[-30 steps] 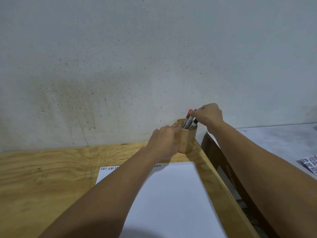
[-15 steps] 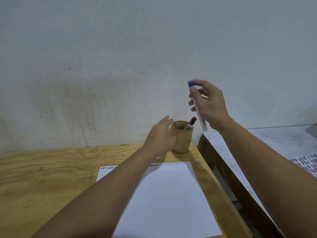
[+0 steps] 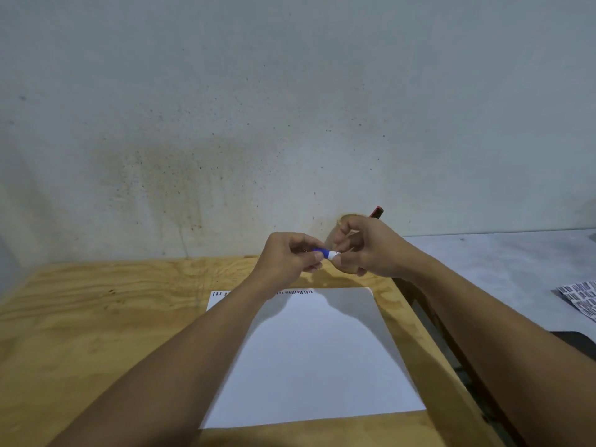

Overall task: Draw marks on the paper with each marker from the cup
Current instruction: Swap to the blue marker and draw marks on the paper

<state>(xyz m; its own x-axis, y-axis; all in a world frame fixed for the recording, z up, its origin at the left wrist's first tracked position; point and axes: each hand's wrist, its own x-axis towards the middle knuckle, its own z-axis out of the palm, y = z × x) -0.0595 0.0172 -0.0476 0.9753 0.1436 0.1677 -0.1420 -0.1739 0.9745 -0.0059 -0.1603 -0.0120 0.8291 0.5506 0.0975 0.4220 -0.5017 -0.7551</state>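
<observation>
Your two hands meet above the far edge of the paper [image 3: 317, 353], with the blue marker [image 3: 325, 253] held between them. Your left hand [image 3: 287, 261] has its grip closed on the blue cap end, fingers curled round it. Your right hand [image 3: 367, 248] has its grip closed on the white barrel, thumb and fingertips pinching it just beside the cap. Only a short stretch of the marker shows between the hands; the rest is hidden in your fingers, and you cannot tell from this view whether the cap is loosened or fully seated.

The wooden cup [image 3: 350, 217] stands on the far right part of the plywood counter [image 3: 96, 333], close to the wall [image 3: 290, 108], and your right hand hides almost all of it; only a bit of the rim shows above your knuckles. A red-capped marker [image 3: 376, 212] leans out of the cup to the right.

The paper lies flat on the counter, near you, towards the right side. A row of short marks [image 3: 295, 291] in dark, blue and red runs along its far edge, partly hidden by your left forearm. The rest of the sheet is blank.

To the right, apart from the counter, is a grey surface [image 3: 500, 262] with a printed sheet [image 3: 580, 300] at its right edge.
</observation>
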